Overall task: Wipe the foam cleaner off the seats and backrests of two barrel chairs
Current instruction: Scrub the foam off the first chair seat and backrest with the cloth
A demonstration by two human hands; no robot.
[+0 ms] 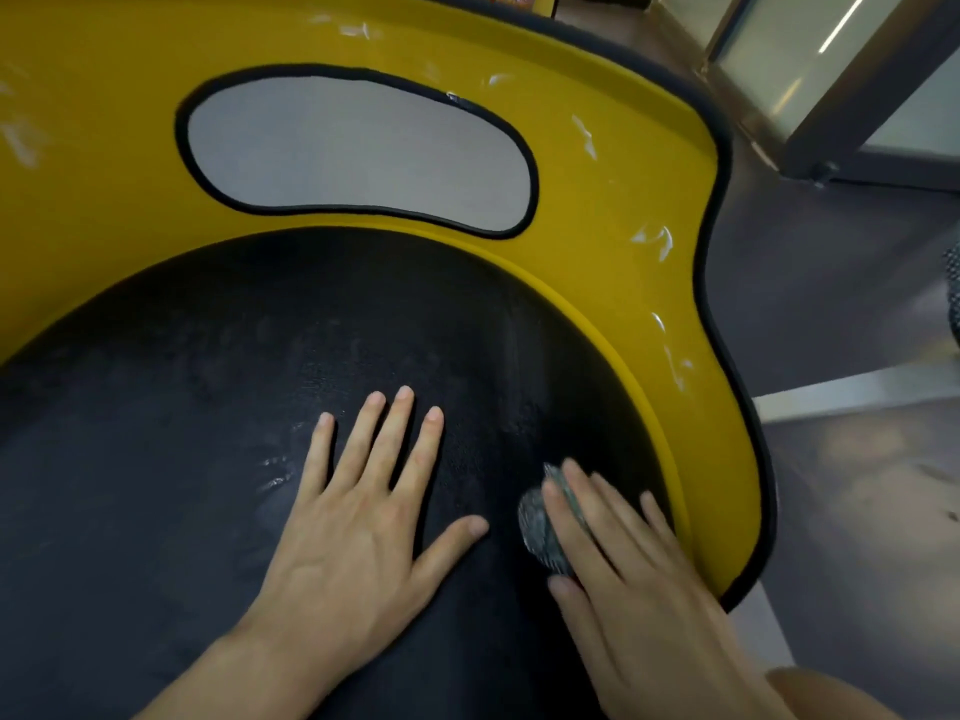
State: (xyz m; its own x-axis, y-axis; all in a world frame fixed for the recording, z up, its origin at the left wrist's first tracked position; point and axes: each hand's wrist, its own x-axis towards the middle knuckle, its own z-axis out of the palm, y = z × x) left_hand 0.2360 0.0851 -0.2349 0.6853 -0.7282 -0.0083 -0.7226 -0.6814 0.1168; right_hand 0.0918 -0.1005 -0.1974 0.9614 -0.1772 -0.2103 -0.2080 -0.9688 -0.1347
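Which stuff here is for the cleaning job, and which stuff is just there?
For the job: black seat; yellow backrest; white foam streaks; grey cloth under the right hand; left hand flat on the seat.
Just there: grey floor; glass door frame.

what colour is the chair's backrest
Yellow with black edging, the backrest shows best in the head view.
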